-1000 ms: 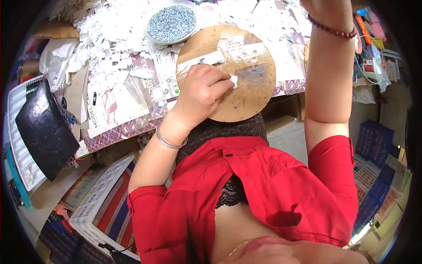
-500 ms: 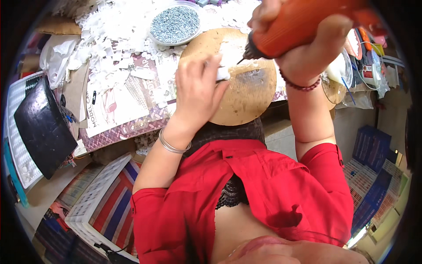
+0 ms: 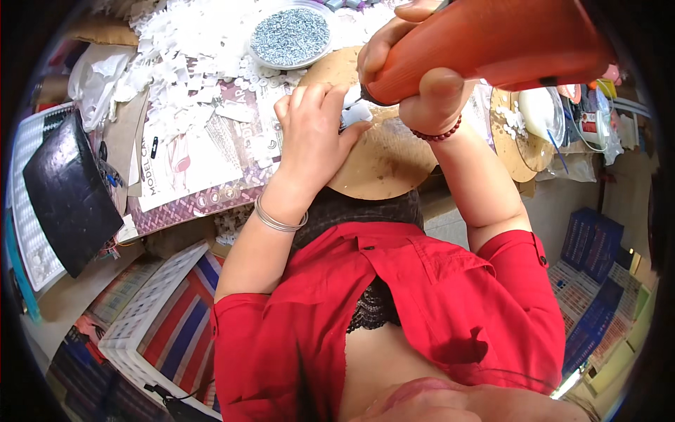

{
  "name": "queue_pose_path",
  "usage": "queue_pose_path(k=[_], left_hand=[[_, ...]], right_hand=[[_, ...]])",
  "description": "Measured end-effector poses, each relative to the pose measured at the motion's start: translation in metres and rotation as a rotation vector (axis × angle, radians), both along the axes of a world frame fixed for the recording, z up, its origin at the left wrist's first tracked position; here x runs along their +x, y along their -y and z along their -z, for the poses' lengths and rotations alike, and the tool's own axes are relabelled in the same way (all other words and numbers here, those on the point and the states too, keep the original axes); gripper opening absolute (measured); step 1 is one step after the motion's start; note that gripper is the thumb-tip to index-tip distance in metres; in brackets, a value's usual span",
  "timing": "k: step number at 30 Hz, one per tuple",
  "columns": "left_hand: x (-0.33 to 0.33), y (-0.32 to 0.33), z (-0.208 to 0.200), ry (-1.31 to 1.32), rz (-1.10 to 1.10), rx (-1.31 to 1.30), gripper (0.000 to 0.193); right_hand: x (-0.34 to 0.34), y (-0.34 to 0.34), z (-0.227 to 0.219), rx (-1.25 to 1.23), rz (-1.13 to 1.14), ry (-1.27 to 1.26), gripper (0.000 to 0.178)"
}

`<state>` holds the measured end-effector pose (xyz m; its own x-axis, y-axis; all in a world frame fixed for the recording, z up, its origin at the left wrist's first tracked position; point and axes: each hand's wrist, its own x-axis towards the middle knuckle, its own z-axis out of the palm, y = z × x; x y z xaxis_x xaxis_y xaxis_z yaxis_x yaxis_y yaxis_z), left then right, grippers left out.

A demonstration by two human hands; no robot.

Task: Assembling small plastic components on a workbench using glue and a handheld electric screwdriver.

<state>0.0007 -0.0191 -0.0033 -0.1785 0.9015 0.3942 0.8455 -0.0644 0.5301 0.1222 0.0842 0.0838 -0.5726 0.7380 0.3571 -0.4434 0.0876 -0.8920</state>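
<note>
My left hand (image 3: 309, 137) is closed on a small white plastic part (image 3: 358, 114), holding it down on a round wooden board (image 3: 390, 165). My right hand (image 3: 432, 98) grips an orange-red electric screwdriver (image 3: 485, 46), thumb on the near side and fingers wrapped round it. Its dark nose meets the white part's upper right, beside my left fingertips. The bit's tip is hidden there. Beyond the board stands a clear round tub (image 3: 254, 53) of small silvery screws (image 3: 290, 35).
Heaped white plastic parts (image 3: 186, 49) cover the back left, beside a printed sheet (image 3: 183, 151). A curved black panel (image 3: 70, 197) leans at the far left against a white basket (image 3: 31, 211). On the right, another round board (image 3: 513, 151) carries small white pieces near a clear container (image 3: 555, 116).
My right hand has brought the screwdriver left and down, from above the board onto the white part. My left hand has barely moved and still holds the part.
</note>
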Motion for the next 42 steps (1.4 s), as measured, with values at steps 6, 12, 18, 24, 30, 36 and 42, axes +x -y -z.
queue_pose_path(k=[6,12,18,24,30,36,42], left_hand=[[0.000,-0.002,0.003,-0.001,-0.002,0.035,0.058],[0.001,0.003,0.004,-0.024,0.006,0.017,0.062],[0.004,0.002,0.004,-0.002,0.005,0.034,0.056],[-0.004,-0.002,0.003,-0.030,-0.013,0.074,0.054],[-0.005,0.005,0.007,-0.055,-0.058,0.071,0.055],[0.000,0.004,0.007,-0.049,-0.040,0.093,0.054],[-0.005,0.007,0.007,-0.048,-0.032,0.089,0.054]], right_hand=[[0.008,-0.002,0.015,0.189,0.045,0.042,0.098],[0.016,-0.008,0.035,0.238,-0.040,0.006,0.097],[0.021,-0.013,0.042,0.287,-0.078,-0.064,0.096],[0.006,0.001,0.004,0.233,0.136,0.141,0.104],[0.001,0.003,0.001,0.227,0.103,0.136,0.107],[0.010,-0.002,0.025,0.230,-0.032,0.111,0.092],[0.000,0.007,0.010,0.304,0.082,0.182,0.086]])
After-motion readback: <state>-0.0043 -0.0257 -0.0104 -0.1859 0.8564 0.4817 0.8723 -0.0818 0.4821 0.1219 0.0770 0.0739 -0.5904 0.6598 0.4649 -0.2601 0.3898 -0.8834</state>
